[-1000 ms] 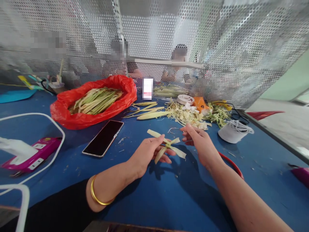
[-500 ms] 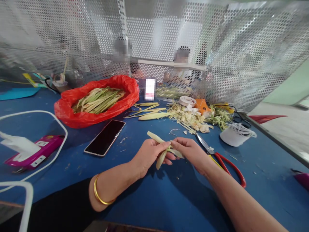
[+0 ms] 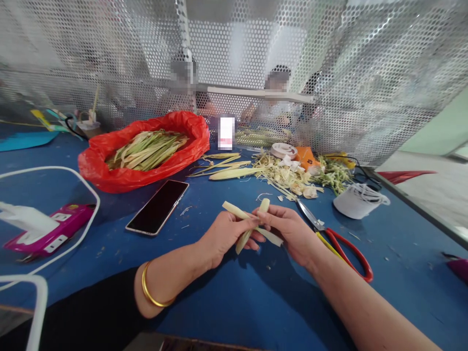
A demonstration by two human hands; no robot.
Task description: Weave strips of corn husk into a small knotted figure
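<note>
Two pale green strips of dried husk or leaf (image 3: 271, 237) cross each other between my hands, just above the blue table. My left hand (image 3: 234, 231) pinches them near the crossing, thumb on top and fingertips underneath. My right hand (image 3: 287, 224) grips the upper end of one strip between thumb and fingers. Scissors (image 3: 341, 251) with red and yellow handles lie on the table beside my right forearm. More loose strips (image 3: 234, 173) lie beyond my hands, next to a heap of husk scraps (image 3: 288, 178).
A red plastic bag (image 3: 98, 178) full of strips stands at the back left, with a phone (image 3: 158, 208) before it. Left are a purple power strip (image 3: 69, 219) and white cable. Right sits a white spool (image 3: 356, 202). People are behind a perforated metal screen (image 3: 234, 53).
One strip's upper end now sticks up by my right thumb, so the strips form a clear cross. My right hand has shifted slightly; the left keeps its pinch.
</note>
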